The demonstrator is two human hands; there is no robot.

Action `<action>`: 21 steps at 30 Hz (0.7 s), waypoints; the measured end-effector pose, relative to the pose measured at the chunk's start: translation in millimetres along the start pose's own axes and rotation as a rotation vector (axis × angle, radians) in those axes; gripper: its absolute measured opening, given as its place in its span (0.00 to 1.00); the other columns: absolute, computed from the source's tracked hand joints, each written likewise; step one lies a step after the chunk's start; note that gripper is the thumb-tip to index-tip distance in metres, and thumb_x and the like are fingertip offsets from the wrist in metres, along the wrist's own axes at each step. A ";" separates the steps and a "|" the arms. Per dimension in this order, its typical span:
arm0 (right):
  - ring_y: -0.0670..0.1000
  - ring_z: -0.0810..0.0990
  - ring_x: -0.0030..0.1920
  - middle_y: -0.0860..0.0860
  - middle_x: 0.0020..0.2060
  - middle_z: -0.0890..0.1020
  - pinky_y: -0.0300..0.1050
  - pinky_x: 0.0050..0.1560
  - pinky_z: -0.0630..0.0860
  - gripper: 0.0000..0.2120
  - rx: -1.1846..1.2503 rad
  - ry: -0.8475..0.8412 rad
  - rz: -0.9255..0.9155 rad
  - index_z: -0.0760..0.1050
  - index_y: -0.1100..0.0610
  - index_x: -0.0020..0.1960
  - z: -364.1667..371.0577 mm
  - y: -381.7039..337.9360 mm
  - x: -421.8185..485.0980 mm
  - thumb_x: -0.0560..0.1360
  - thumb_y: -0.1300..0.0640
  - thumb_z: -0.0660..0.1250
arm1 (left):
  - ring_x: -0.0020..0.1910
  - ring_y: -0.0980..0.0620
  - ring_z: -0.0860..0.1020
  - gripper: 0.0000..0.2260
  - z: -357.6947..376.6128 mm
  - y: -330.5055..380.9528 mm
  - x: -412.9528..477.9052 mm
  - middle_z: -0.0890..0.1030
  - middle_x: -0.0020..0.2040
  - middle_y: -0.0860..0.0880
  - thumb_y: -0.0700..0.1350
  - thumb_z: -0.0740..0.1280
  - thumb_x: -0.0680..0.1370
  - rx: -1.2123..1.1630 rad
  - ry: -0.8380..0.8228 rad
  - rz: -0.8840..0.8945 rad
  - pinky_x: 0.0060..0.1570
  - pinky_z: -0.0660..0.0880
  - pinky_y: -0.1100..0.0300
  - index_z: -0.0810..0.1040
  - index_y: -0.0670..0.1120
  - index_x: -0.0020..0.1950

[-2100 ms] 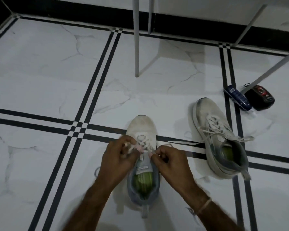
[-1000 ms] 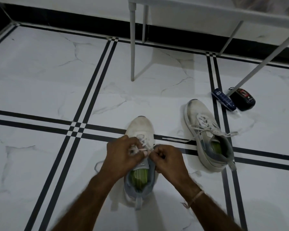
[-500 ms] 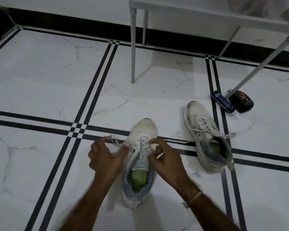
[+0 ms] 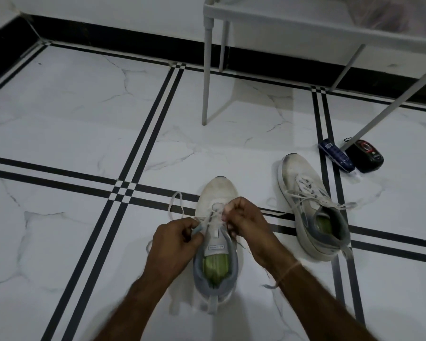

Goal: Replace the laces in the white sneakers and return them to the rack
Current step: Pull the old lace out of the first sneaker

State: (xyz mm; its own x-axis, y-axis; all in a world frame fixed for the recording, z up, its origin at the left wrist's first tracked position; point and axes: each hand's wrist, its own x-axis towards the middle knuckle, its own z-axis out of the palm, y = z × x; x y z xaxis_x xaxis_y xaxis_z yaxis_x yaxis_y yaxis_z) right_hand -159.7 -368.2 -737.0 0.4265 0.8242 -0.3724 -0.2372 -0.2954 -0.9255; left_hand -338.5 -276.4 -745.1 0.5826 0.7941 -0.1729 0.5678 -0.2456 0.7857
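Seemingly mid-lacing: on the near sneaker [image 4: 219, 193] at 6 o'clock, the left hand [image 4: 175, 238] pinches a lace [image 4: 176, 205] end and the right hand [image 4: 246, 222] pinches the other strand, so threading the next eyelet probably follows, the second sneaker [image 4: 305, 205] lying at 3 o'clock.

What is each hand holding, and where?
The lace of the near sneaker: left hand pinches a strand beside the tongue, right hand one opposite.

Blue item [image 4: 336, 155] just beside black-and-red item [image 4: 365, 156] on black-striped white marble floor [image 4: 84, 124].
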 end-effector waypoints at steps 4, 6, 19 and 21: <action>0.40 0.75 0.31 0.42 0.29 0.78 0.32 0.35 0.67 0.08 -0.720 -0.037 -0.199 0.80 0.54 0.40 7.5 5.1 6.4 0.73 0.54 0.78 | 0.33 0.54 0.77 0.07 7.2 2.5 0.1 0.79 0.29 0.53 0.51 0.74 0.75 0.028 0.006 0.010 0.34 0.74 0.62 0.83 0.51 0.39; 0.40 0.74 0.32 0.41 0.30 0.76 0.33 0.36 0.65 0.08 -0.837 -0.075 -0.206 0.82 0.57 0.39 12.9 2.3 6.6 0.75 0.56 0.75 | 0.32 0.53 0.77 0.08 6.9 2.4 0.3 0.78 0.29 0.53 0.51 0.74 0.75 0.036 -0.002 0.027 0.34 0.75 0.60 0.82 0.51 0.38; 0.40 0.75 0.35 0.46 0.36 0.80 0.39 0.40 0.69 0.08 -0.649 -0.006 -0.218 0.83 0.56 0.40 17.0 7.4 12.0 0.78 0.57 0.71 | 0.32 0.53 0.76 0.08 3.6 4.5 2.2 0.78 0.29 0.52 0.49 0.74 0.74 0.010 -0.007 0.009 0.33 0.74 0.60 0.81 0.49 0.37; 0.44 0.75 0.35 0.50 0.37 0.82 0.37 0.38 0.70 0.14 -0.010 0.102 -0.039 0.80 0.58 0.41 9.1 -3.5 10.2 0.83 0.59 0.64 | 0.32 0.52 0.76 0.06 2.5 4.6 2.5 0.78 0.29 0.52 0.47 0.74 0.74 -0.001 -0.015 0.007 0.35 0.76 0.57 0.81 0.49 0.37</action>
State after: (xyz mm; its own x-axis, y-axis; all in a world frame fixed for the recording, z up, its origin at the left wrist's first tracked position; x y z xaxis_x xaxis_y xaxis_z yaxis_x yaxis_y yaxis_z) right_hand -162.5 -354.4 -736.9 0.5220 0.7820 -0.3405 -0.2101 -0.2691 -0.9399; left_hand -333.0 -276.9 -743.4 0.5951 0.7842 -0.1758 0.5631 -0.2508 0.7874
